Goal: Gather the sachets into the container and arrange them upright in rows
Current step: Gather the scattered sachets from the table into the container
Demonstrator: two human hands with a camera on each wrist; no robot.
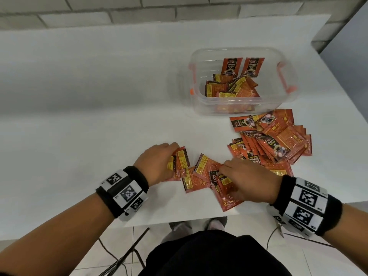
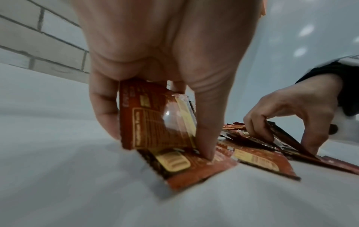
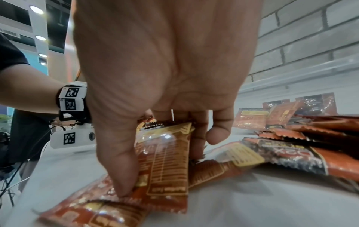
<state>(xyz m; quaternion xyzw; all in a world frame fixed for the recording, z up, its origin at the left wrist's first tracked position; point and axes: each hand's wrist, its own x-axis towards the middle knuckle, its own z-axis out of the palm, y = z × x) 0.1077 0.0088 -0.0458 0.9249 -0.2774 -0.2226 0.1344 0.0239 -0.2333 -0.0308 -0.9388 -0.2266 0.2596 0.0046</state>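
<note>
Orange-red coffee sachets lie on the white table. My left hand (image 1: 159,162) grips a few sachets (image 1: 180,160) on edge; in the left wrist view its fingers pinch an upright sachet (image 2: 155,116) above a flat sachet (image 2: 186,169). My right hand (image 1: 245,178) pinches sachets (image 1: 225,188) near the table's front edge; the right wrist view shows one sachet (image 3: 165,159) between thumb and fingers. A bigger pile of sachets (image 1: 272,140) lies to the right. The clear container (image 1: 245,104) with orange clips holds loose sachets, two standing against its far wall (image 1: 242,66).
The table's front edge (image 1: 179,222) runs just below my hands, with floor and a chair frame (image 1: 127,253) beneath. A brick wall (image 1: 139,10) backs the table. The table's right edge (image 1: 338,82) is close to the container.
</note>
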